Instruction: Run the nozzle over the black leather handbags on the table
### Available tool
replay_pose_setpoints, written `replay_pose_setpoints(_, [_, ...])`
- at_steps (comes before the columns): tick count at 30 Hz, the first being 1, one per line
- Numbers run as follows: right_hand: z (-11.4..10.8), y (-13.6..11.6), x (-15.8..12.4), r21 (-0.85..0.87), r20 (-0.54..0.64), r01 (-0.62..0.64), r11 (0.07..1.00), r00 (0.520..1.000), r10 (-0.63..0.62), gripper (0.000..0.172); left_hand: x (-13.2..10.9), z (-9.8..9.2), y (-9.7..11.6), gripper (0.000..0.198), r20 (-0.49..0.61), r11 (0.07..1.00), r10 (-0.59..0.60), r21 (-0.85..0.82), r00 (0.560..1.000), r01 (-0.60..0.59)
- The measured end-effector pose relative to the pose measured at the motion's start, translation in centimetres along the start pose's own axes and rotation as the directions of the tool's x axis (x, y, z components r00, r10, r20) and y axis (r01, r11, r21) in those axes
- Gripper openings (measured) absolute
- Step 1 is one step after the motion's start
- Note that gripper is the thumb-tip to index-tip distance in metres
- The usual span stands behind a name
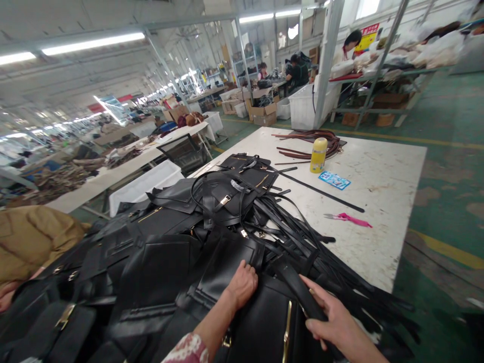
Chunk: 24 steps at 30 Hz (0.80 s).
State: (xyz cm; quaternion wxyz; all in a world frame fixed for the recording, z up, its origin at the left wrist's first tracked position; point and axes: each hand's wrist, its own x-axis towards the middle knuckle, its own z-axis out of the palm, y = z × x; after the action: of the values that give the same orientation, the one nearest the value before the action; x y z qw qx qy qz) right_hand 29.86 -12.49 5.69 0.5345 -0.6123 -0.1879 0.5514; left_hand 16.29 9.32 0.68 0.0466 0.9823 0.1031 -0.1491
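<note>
A heap of black leather bag panels (159, 257) with gold clasps covers the near left of the white table (381, 176). My left hand (242, 285) is curled into a fist, gripping the top edge of one black panel (230, 262). My right hand (333, 315) is closed around a black leather strap (295, 285) that runs up and left from it. A tangle of loose black straps (302, 242) spreads right of the heap toward the table's edge.
A yellow bottle (318, 155), a blue packet (334, 180), pink scissors (348, 218) and brown straps (313, 141) lie farther back. A person in a tan jacket (34, 237) sits at the left. Other workers and tables fill the background; green floor lies right.
</note>
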Motion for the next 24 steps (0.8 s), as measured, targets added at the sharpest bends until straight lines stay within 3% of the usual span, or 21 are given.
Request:
replay_pose_setpoints(4, [-0.1,-0.1,-0.2,-0.005,0.011,-0.017,1.0,1.0,0.017,0.083,-0.4,0.1,-0.6,0.027,0.003,0.999,-0.052,-0.003,0.999,0.052])
replay_pose_setpoints(9, [0.0,0.3,-0.3,0.001,0.008,-0.013,1.0,1.0,0.013,0.084,-0.9,1.2,-1.1,0.029,0.009,0.954,-0.295,-0.06,0.955,0.295])
replay_pose_setpoints(13, [0.5,0.7,-0.3,-0.015,0.01,-0.009,1.0,1.0,0.009,0.083,-0.8,1.8,-1.2,0.028,-0.006,0.836,-0.534,-0.148,0.845,0.528])
replay_pose_setpoints(17, [1.3,1.1,-0.4,-0.024,0.028,0.003,1.0,1.0,-0.002,0.083,-0.9,1.9,-1.1,0.026,-0.018,0.654,-0.73,-0.308,0.684,0.691])
replay_pose_setpoints(19, [1.7,1.1,-0.4,-0.015,0.052,0.024,1.0,0.998,-0.023,0.083,-1.2,1.8,-1.2,0.027,-0.018,0.562,-0.791,-0.414,0.611,0.716])
replay_pose_setpoints(21, [2.0,0.8,-0.5,-0.02,0.071,0.031,0.999,0.997,-0.029,0.083,-1.7,1.7,-1.3,0.029,-0.023,0.506,-0.811,-0.531,0.585,0.68])
replay_pose_setpoints(24, [2.3,-0.1,-0.6,-0.039,0.083,0.042,0.998,0.996,-0.038,0.081,-2.6,1.3,-1.6,0.034,-0.019,0.471,-0.764,-0.7,0.645,0.537])
